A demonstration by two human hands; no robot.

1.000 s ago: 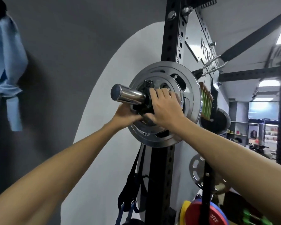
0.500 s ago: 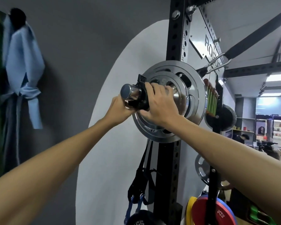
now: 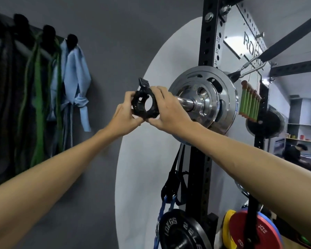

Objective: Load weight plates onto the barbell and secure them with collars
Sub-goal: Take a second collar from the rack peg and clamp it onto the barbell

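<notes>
Head view: collar (image 3: 145, 103) in both hands, bore facing camera.

The light is dim and soft. Glare shines on the steel plates (image 3: 203, 101). The edges bend and blur.

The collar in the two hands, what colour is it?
Black all over; the collar shows best in the head view, its only view.

This is a gym. A black steel rack upright (image 3: 206, 108) with numbered holes carries a barbell loaded with silver weight plates (image 3: 212, 97). Coloured plates (image 3: 241, 230) sit stored below, and resistance bands (image 3: 38, 83) hang on wall pegs.
</notes>
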